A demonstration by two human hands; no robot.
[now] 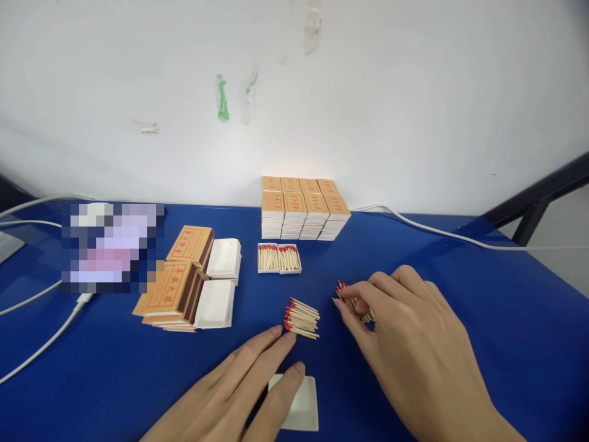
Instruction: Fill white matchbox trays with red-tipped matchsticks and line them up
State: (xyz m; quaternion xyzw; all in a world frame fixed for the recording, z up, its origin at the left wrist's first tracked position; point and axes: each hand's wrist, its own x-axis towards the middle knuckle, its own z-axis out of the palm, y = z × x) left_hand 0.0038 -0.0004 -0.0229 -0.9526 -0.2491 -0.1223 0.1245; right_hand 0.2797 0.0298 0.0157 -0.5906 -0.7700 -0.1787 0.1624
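My right hand [409, 331] lies on the blue table with its fingers pinched round a bunch of red-tipped matches [350, 301]. A second loose bundle of matches [302, 318] lies just left of it, apart from both hands. My left hand [243, 387] rests flat with fingers stretched out; its fingertips touch an empty white matchbox tray [304, 405] near the front edge and reach close to the loose bundle.
Two filled trays of matches [278, 258] sit mid-table before a stack of closed orange matchboxes [301, 209] at the wall. Orange sleeves [177, 282] and empty white trays [221, 282] lie at left. White cables [41, 350] cross the blue table [460, 276]. A blurred patch covers the far left.
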